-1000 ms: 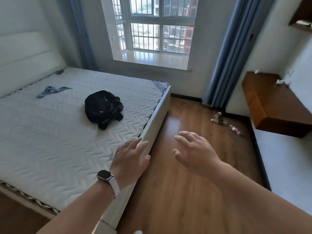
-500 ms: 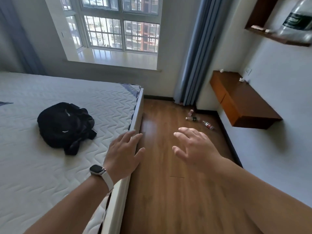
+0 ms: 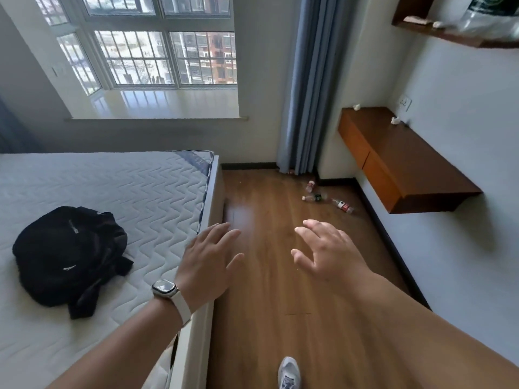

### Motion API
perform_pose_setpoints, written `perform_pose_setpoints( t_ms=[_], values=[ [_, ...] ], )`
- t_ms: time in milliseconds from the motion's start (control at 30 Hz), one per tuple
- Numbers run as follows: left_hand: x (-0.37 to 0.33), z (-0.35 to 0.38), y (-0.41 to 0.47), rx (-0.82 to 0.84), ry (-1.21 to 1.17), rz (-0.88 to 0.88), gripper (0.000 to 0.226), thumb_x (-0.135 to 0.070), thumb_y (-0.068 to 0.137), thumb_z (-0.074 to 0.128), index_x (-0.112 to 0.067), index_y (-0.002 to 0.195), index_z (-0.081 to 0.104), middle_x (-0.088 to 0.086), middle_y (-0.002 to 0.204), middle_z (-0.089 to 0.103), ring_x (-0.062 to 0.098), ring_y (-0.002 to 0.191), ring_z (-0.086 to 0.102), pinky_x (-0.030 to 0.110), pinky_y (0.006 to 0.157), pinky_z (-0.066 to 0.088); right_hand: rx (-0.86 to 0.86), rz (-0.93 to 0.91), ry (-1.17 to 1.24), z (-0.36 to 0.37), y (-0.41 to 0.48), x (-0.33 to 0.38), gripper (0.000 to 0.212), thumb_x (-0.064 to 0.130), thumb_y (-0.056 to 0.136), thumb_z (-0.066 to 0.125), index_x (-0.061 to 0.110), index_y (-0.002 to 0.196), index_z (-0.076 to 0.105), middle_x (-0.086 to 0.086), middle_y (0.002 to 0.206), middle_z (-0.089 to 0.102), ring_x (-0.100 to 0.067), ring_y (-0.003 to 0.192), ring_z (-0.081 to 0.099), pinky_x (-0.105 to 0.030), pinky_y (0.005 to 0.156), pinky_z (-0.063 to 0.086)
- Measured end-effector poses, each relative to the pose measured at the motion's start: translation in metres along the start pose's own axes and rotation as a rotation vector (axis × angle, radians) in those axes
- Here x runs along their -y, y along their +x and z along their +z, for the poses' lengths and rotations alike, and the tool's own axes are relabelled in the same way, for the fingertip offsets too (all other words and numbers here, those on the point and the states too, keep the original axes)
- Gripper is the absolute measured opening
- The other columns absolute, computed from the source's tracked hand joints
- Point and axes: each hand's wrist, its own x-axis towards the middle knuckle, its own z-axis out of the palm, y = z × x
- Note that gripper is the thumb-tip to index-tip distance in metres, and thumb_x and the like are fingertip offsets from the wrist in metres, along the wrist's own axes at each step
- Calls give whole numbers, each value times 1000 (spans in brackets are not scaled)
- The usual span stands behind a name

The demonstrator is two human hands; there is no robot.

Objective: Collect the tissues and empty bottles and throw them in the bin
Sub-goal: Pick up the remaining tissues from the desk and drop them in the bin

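Head view, nearest first: a white sneaker [image 3: 289, 372] steps on the wooden floor [image 3: 266, 318] at the bottom edge. Above it both bare hands reach forward, empty, fingers spread wide. The left hand [image 3: 209, 263], with a smartwatch [image 3: 165, 288] on a pale strap at its wrist, hangs over the bed's edge; the right hand [image 3: 328, 252] is over the floor. On the bare quilted mattress [image 3: 112, 197] to the left lies a black backpack [image 3: 67, 256]. Farther off, near the foot of the blue curtain [image 3: 306, 85], several plastic bottles [image 3: 314, 197] lie on the floor, one with a red label [image 3: 343, 205] just right of the cluster. On the floating wooden desk [image 3: 401, 158] by the right wall sit two crumpled tissues [image 3: 395, 120], well apart from each other. A high wall shelf [image 3: 449, 37] holds more scraps and a blurred clear bottle [image 3: 488, 18].
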Motion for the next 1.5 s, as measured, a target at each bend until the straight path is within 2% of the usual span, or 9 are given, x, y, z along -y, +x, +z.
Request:
perform_pose_setpoints(
  t_ms=[233, 433, 600, 767, 933, 1200, 1367, 1500],
  values=[
    [-21, 17, 134, 9, 34, 60, 56, -54, 86, 39, -26, 134, 52, -2, 141, 51, 22, 132, 44, 42, 104, 37, -21, 52, 14, -22, 90, -87, 81, 65, 80, 12, 23, 139, 49, -1, 149, 41, -19, 136, 36, -38, 106, 30],
    [-38, 28, 212, 18, -10, 87, 62, -56, 86, 35, -28, 139, 46, -6, 147, 43, 17, 138, 35, 37, 110, 28, -26, 104, -6, -31, 144, -139, 78, 64, 81, 13, 23, 140, 47, 0, 149, 39, -18, 137, 33, -38, 106, 30],
    [-26, 41, 269, 19, -44, 120, 63, -57, 84, 33, -28, 138, 48, -5, 145, 46, 17, 137, 35, 38, 110, 30, -24, 132, -20, -34, 182, -159, 71, 61, 86, 20, 22, 138, 49, -3, 148, 41, -20, 136, 35, -40, 107, 31],
    [-5, 67, 332, 43, -79, 182, 61, -58, 85, 35, -29, 137, 50, -4, 144, 48, 21, 136, 39, 42, 108, 34, 4, 175, -65, -28, 233, -173, 75, 62, 85, 14, 24, 142, 43, 0, 151, 37, -18, 138, 30, -37, 111, 26],
    [29, 89, 418, 96, -96, 261, 62, -60, 86, 33, -33, 140, 45, -9, 148, 42, 17, 139, 33, 38, 111, 28, -24, 255, -88, -31, 305, -182, 71, 59, 87, 19, 21, 139, 48, -3, 147, 42, -20, 134, 36, -38, 108, 31],
    [77, 100, 554, 61, -126, 381, 58, -59, 83, 39, -31, 132, 52, -7, 140, 50, 19, 132, 43, 43, 103, 38, -33, 348, -106, -38, 410, -183, 65, 57, 90, 26, 20, 139, 47, -2, 146, 42, -19, 135, 36, -37, 108, 30],
    [81, 117, 598, 101, -140, 416, 59, -59, 84, 37, -32, 135, 50, -8, 142, 47, 18, 135, 40, 42, 106, 35, 23, 390, -108, -28, 440, -195, 74, 61, 87, 12, 23, 144, 40, 0, 150, 36, -17, 138, 29, -36, 112, 26],
    [75, 136, 629, 139, -129, 446, 56, -57, 85, 43, -32, 134, 50, -8, 142, 48, 18, 134, 40, 41, 106, 36, 28, 432, -78, -25, 459, -221, 75, 61, 86, 11, 23, 144, 39, 0, 151, 35, -17, 139, 29, -36, 112, 27]
  ],
)
